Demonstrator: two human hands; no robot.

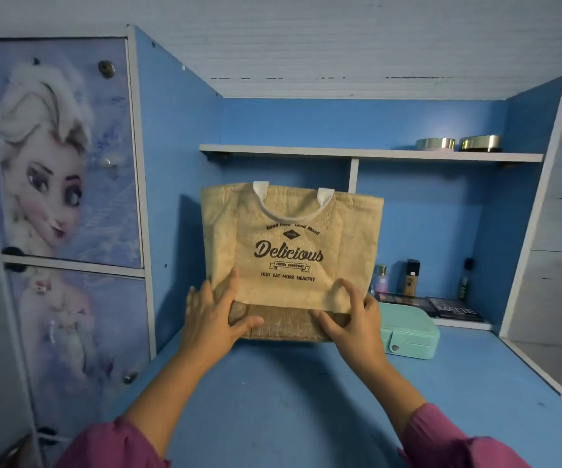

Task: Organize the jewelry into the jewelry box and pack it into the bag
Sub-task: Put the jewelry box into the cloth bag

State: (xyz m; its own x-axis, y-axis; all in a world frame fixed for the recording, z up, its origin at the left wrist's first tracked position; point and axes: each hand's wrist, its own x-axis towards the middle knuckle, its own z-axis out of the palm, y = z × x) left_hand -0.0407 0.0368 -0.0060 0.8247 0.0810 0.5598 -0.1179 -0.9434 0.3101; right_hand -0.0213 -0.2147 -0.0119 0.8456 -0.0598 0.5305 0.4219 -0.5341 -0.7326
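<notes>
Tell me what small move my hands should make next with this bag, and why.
Probably let go with the right hand and reach for the jewelry box. Both hands, left hand too, grip the bottom of the bag, which stands upright on the desk; the box sits closed just right of it, not yet packed.

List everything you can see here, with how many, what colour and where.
jute bag: 1, tan, upright mid-desk
jewelry box: 1, mint green, closed, right of the bag
round tins: 2, gold-rimmed, upper shelf at right
makeup bottles: about 4, mixed, low shelf
makeup palettes: 2, dark, low shelf
cabinet doors: 2, cartoon print, left
desk: 1, blue
left hand: grips the bag's bottom left
right hand: grips the bag's bottom right
</notes>
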